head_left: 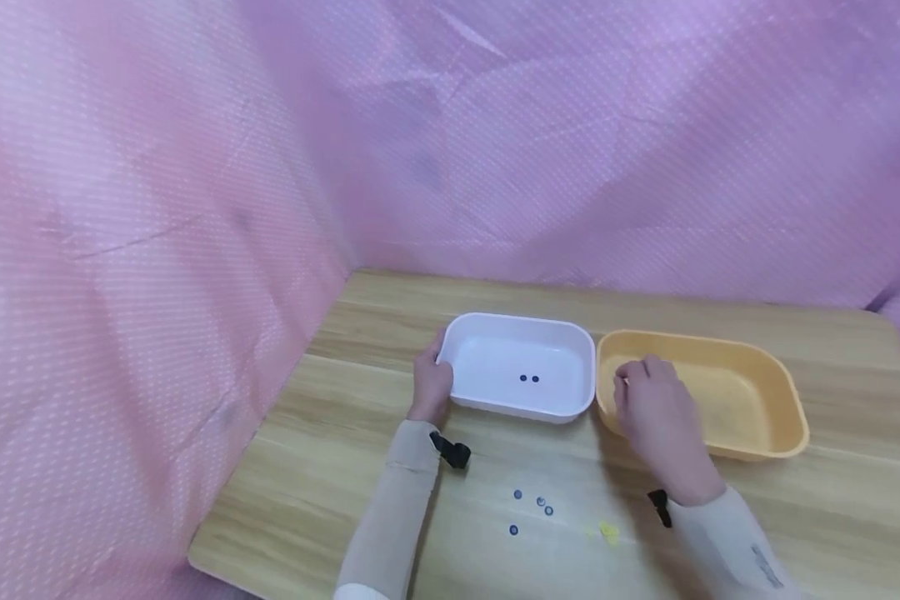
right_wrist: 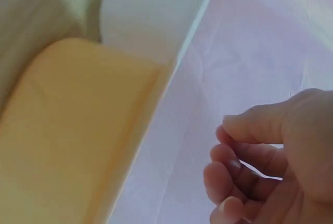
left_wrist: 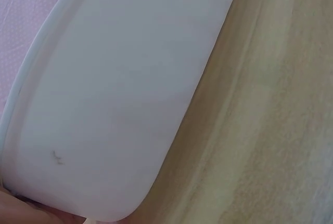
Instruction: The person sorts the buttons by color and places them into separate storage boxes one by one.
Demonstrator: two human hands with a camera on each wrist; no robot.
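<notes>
At the left end of the white plastic bin [head_left: 517, 408], my left hand [head_left: 431, 385] grips the wall; only a bit of that hand shows at the corner of the left wrist view. Two small dark round pieces [head_left: 528, 378] lie on the bin's floor. My right hand [head_left: 656, 408] is over the left end of the yellow plastic bin [head_left: 776, 417]. In the right wrist view its thumb [right_wrist: 250, 125] meets the index fingertip and the other fingers curl in. No object shows between those fingertips, and I cannot tell whether something tiny is hidden there.
Several small dark rings [head_left: 548, 511] lie on the wooden table [head_left: 307, 467] in front of the white bin. Right of them is a little cluster of yellow pieces [head_left: 609, 533]. The bins stand end to end. Pink sheeting [head_left: 495, 167] hangs behind and left of the table.
</notes>
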